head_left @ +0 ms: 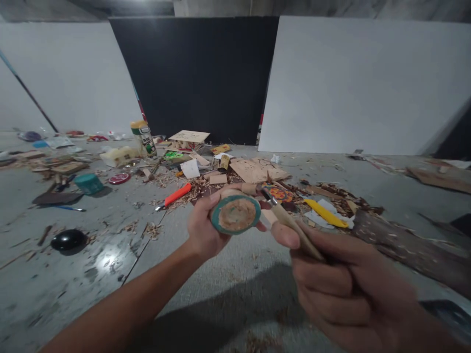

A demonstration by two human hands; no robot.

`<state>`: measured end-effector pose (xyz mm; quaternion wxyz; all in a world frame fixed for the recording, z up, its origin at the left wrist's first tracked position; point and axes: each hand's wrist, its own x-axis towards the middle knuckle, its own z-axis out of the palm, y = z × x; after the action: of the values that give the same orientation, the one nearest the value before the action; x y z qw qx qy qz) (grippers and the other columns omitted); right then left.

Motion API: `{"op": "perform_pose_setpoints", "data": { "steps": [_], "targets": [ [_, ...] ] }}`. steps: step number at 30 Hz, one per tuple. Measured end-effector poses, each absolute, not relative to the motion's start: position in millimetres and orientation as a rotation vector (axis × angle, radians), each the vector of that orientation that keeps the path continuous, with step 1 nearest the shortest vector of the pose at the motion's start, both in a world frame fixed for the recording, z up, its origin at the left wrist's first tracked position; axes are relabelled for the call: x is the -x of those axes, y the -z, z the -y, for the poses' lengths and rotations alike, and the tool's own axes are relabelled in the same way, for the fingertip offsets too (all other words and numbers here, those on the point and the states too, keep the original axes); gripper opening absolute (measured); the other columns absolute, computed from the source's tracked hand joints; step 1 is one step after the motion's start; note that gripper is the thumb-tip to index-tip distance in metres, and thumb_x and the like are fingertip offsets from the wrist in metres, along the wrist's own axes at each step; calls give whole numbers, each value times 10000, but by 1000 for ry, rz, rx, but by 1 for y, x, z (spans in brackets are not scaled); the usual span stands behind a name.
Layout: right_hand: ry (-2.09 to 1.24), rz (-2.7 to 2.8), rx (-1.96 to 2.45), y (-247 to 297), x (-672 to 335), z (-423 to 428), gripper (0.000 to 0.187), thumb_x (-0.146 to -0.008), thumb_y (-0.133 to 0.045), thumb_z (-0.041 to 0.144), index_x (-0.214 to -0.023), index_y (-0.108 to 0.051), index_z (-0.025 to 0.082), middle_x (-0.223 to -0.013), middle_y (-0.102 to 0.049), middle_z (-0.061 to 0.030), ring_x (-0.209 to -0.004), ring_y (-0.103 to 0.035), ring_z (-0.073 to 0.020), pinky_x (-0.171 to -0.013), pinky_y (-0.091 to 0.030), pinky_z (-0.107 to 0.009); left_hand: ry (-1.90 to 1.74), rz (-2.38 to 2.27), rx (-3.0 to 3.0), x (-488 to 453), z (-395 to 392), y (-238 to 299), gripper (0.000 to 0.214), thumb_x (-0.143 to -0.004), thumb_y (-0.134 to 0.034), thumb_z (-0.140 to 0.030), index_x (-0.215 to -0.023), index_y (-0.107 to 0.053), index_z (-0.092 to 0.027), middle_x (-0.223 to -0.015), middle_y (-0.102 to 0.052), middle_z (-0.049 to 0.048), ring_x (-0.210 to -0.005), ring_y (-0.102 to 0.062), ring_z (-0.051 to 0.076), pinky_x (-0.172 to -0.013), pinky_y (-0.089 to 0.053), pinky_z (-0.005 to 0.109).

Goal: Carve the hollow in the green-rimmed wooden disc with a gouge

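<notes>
My left hand is wrapped around a round piece of wood, its face tilted towards me. A teal band runs round its edge, and the middle is bare, rough wood that looks scooped out. In my right hand is a wood-carving tool with a pale wooden handle and a metal ferrule. Its dark metal end points up and left, just beyond the right side of the round piece; whether it touches the wood I cannot tell. The fingers of my right hand are closed round the handle.
Wood shavings cover much of the concrete floor. An orange utility knife and a yellow cutter lie beyond my hands. To the left are a teal lid, a black rounded object and a bottle. A log lies right.
</notes>
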<state>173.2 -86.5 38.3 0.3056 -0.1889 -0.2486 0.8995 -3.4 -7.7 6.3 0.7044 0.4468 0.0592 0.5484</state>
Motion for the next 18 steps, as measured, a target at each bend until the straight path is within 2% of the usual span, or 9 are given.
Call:
{"op": "perform_pose_setpoints", "data": {
  "steps": [4,7,9,12,14,18],
  "targets": [
    [-2076,921,804,-40,-169,89,187,-941,-583,446,-960,-583,260,-510,-277,129,-372,-68,-28,-328,-153,-112,-1248,-179,-958,5,5,-7,379,-760,-495,-428,-930,-695,-154,-1018,-745,153,-1088,-654,396,-822,-554,549],
    [-1641,1265,1094,-38,-168,93,214,-951,-580,441,-1137,-545,342,-589,-375,104,-411,-197,-47,-378,-216,-134,-1277,-170,-1000,7,5,-10,423,-756,-502,-447,-979,-698,-145,-1072,-731,166,-1025,-680,395,-790,-558,540],
    [-1323,1475,1247,-38,-168,97,265,-969,-547,443,-1229,-525,391,-660,-453,71,-480,-332,-77,-436,-299,-167,-1292,-179,-1008,8,5,-11,415,-742,-519,-440,-969,-704,-146,-1058,-735,162,-999,-690,386,-833,-545,543],
    [-979,1689,1341,-37,-168,100,272,-983,-497,457,-1246,-549,406,-804,-572,15,-613,-473,-127,-526,-382,-231,-1312,-177,-1011,7,6,-13,374,-713,-549,-413,-919,-717,-150,-988,-748,151,-1049,-676,379,-948,-499,544],
    [-877,1753,1371,-37,-167,100,271,-990,-474,451,-1247,-551,411,-846,-604,3,-652,-508,-147,-565,-405,-260,-1304,-162,-1038,7,6,-14,366,-714,-559,-402,-908,-733,-145,-995,-749,151,-1090,-658,381,-980,-483,537],
    [-821,1786,1417,-35,-165,98,281,-998,-446,423,-1263,-538,401,-798,-607,7,-641,-530,-157,-566,-429,-266,-1285,-125,-1064,7,7,-12,352,-741,-574,-381,-935,-745,-143,-1019,-752,140,-1054,-672,367,-1000,-466,532]
  ]
}}
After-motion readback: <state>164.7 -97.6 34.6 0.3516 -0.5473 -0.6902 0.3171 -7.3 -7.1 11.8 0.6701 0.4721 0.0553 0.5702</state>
